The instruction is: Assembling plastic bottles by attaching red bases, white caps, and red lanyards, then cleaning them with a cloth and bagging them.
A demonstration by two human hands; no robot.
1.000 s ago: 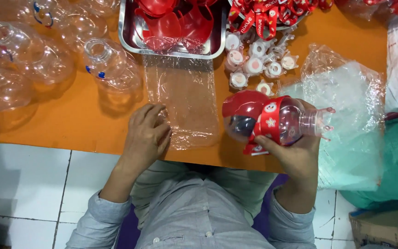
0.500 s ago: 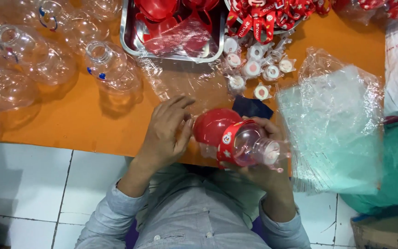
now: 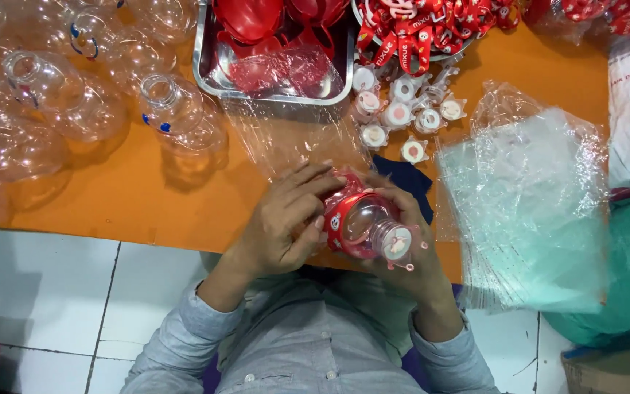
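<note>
Near edge of orange table (image 3: 147,197):
L hand (image 3: 286,222): fingers curled, holding bottle's red cap.
R hand (image 3: 410,248): fingers wrapped under clear bottle (image 3: 370,226).
Behind bottle: steel tray (image 3: 209,73).

Single head view, looking steeply down, close over orange table (image 3: 133,197) edge

bare orange table (image 3: 133,197) left of hands, clear bottles (image 3: 173,109) beyond
</note>
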